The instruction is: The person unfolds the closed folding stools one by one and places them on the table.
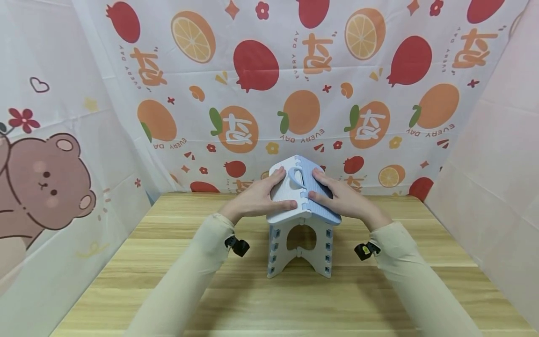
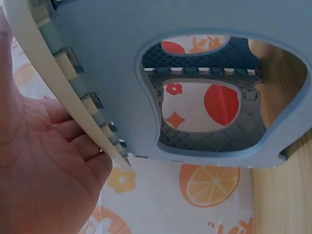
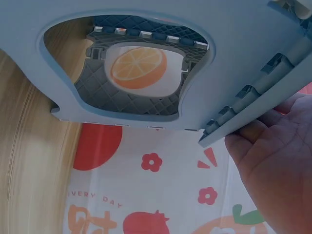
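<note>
On the table stands a small plastic toy house (image 1: 324, 248) with a peaked roof. Its left roof panel (image 1: 281, 192) is white and its right panel (image 1: 310, 167) light blue, joined along a toothed ridge with a small loop handle (image 1: 294, 177). My left hand (image 1: 255, 199) rests spread on the white slope, thumb near the ridge. The opposite slope lies under my right hand (image 1: 348, 201), its fingers also spread. In the left wrist view, a blue side wall (image 2: 107, 92) with a large cutout sits beneath the roof; the palm is outside the panel, fingertips partly hidden.
The wood-grain table (image 1: 168, 262) extends around the house. Behind it hangs a fruit-print cloth (image 1: 269, 23); pale cloths (image 1: 501, 154) enclose both sides, a bear (image 1: 46, 182) printed on the left one. Each sleeve cuff carries a small black wrist camera (image 1: 241, 247).
</note>
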`<state>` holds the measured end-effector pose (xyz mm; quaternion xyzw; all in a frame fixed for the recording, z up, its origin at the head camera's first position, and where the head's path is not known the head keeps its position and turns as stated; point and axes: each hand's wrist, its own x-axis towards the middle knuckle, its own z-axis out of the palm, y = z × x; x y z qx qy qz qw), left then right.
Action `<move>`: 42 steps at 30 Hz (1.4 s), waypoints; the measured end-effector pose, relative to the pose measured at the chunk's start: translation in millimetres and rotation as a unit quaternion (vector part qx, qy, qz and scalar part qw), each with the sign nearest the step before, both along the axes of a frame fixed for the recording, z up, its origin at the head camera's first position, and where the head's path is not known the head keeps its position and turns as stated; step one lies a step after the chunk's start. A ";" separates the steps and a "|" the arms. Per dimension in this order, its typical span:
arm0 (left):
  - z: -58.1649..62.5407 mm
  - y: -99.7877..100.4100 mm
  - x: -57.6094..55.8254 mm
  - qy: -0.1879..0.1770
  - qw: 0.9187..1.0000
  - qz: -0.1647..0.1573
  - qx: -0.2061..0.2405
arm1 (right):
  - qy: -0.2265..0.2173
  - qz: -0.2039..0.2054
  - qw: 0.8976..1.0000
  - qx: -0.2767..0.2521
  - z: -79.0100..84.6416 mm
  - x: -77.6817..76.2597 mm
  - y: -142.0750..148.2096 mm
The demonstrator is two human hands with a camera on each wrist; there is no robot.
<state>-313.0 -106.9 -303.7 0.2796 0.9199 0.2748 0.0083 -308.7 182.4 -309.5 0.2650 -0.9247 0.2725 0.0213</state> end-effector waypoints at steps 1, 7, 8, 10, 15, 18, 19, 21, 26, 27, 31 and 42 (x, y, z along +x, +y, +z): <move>-0.9 0.1 -0.6 0.001 1.000 0.001 -0.003 | -0.002 0.000 1.000 0.000 -0.2 -0.3 0.3; -4.5 -0.7 -2.1 0.008 1.000 -0.002 0.000 | -0.003 0.008 1.000 -0.002 -1.9 -1.5 1.9; -4.9 -0.7 -2.2 0.008 1.000 -0.004 0.001 | -0.003 0.010 1.000 -0.004 -1.9 -1.5 1.9; -5.3 -0.6 -2.6 0.009 1.000 -0.007 0.003 | -0.005 0.013 1.000 -0.006 -1.9 -1.5 1.8; -4.9 -0.6 -2.9 0.012 1.000 -0.007 0.000 | -0.010 0.013 1.000 -0.009 -0.7 -1.0 1.0; -4.6 -0.9 -2.4 0.010 1.000 -0.002 -0.005 | -0.012 0.013 1.000 -0.007 -0.3 -1.0 0.3; -4.4 -0.8 -2.5 0.009 1.000 -0.001 -0.007 | -0.013 0.012 1.000 -0.007 -0.1 -0.9 0.1; -4.5 -0.7 -2.5 0.009 1.000 0.000 -0.008 | -0.015 0.011 1.000 -0.007 0.5 -0.3 -0.2; -4.5 0.7 -2.7 0.013 1.000 0.000 -0.009 | -0.016 0.003 1.000 0.002 1.5 0.8 0.3; -4.5 1.0 -2.8 0.014 1.000 0.000 -0.010 | -0.016 0.002 1.000 0.004 1.6 1.0 0.4; -3.2 1.6 -2.9 0.018 1.000 0.002 -0.011 | -0.014 0.000 1.000 0.008 2.5 0.3 1.1; -2.1 2.4 0.1 0.016 1.000 0.006 -0.017 | -0.009 -0.004 1.000 0.018 1.1 0.6 1.4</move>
